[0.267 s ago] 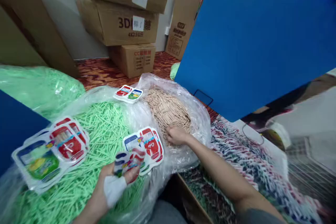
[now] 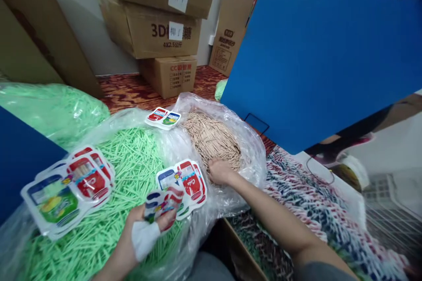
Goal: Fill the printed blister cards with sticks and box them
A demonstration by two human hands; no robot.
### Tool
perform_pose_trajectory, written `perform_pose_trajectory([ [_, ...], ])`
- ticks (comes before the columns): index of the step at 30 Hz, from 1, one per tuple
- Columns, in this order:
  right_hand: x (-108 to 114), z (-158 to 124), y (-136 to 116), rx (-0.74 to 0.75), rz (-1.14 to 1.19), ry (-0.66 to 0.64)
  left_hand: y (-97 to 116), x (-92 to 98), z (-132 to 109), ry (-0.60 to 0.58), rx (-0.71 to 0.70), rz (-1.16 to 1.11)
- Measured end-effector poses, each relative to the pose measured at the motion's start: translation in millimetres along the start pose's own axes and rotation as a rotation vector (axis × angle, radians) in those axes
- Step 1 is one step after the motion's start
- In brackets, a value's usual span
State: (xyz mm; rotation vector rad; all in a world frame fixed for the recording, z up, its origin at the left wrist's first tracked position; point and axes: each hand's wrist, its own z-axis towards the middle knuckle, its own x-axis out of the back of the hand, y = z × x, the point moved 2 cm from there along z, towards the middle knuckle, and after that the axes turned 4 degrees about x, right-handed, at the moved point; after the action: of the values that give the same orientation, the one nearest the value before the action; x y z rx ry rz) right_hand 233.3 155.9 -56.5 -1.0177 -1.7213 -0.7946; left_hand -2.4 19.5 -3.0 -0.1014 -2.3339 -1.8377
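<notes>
My left hand (image 2: 141, 228), with white tape or cloth about the thumb base, is closed on a small printed plastic pouch (image 2: 164, 202) in red, blue and green. It hovers above a clear bag of thin green sticks (image 2: 135, 153). My right hand (image 2: 220, 171) reaches into a clear bag of thin brown sticks (image 2: 216, 138), its fingers curled down among them and their tips hidden. Between the bags lie more cola-printed pouches (image 2: 191, 182), close beside my left hand. Another pile of pouches (image 2: 59, 204) rests on the green sticks at left, and a pouch (image 2: 163, 118) lies at the back.
Stacked cardboard boxes (image 2: 165, 35) stand behind the bags on a reddish wood-patterned surface (image 2: 118, 90). A large blue panel (image 2: 316, 61) slants across the right. Another bag of green sticks (image 2: 52, 105) sits at the left. A multicoloured shaggy rug (image 2: 306, 206) spreads at lower right.
The whole view has shifted slightly right and become sharper. Both hands keep nearly the same places, the left on the pouch and the right in the brown sticks.
</notes>
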Motion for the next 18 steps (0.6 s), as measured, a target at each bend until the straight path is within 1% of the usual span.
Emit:
perform_pose_trajectory([
  [4, 0.5, -0.8, -0.2, -0.031, 0.015, 0.014, -4.5, 1.4, -1.3, -0.057, 0.066, -0.025],
  [7, 3.6, -3.6, 4.3, -0.034, 0.038, 0.019, -6.2, 1.4, 0.4, -0.094, 0.068, -0.005],
  [11, 3.4, -6.9, 9.2, -0.021, 0.073, 0.024, -3.9, -1.7, 1.1, -0.058, 0.044, 0.000],
  [16, -8.3, -1.4, 4.5, -0.023, 0.137, 0.026, 4.7, -10.3, -5.2, 0.040, 0.031, -0.048],
  [18, -9.3, 0.1, 6.9, -0.017, 0.192, 0.036, 7.4, -10.7, -6.9, 0.046, 0.002, -0.040],
])
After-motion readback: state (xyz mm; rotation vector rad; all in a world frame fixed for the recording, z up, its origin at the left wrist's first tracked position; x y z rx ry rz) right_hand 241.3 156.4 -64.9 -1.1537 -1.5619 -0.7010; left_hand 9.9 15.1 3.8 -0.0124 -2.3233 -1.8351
